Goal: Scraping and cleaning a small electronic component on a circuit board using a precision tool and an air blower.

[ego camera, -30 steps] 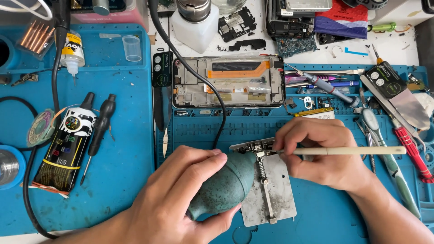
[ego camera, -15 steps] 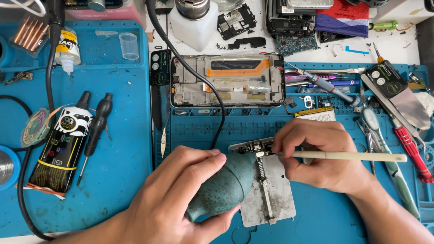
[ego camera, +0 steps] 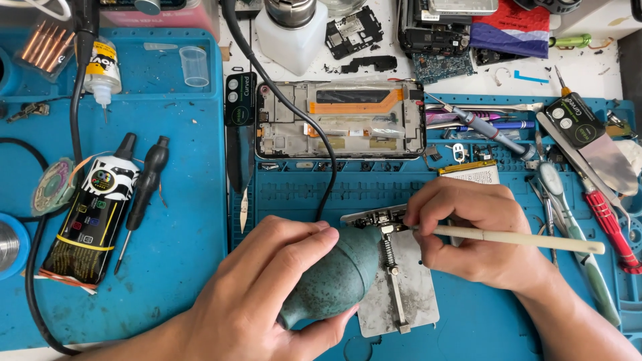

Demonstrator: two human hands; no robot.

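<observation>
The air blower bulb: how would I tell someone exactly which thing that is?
Start at the blue mat and go to its lower middle, where a metal holder plate lies. The left hand wraps the blower just left of that plate. It is the only rounded, dull-green rubber thing there.

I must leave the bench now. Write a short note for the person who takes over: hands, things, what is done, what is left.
Left hand: grips the green rubber air blower, nozzle toward the clamped part.
Right hand: holds the pale-handled brush, tip at the small board in the metal holder.
Opened phone frame lies above on the blue mat.
Done: board is clamped.
Left: cleaning appears under way; refitting not begun.
</observation>
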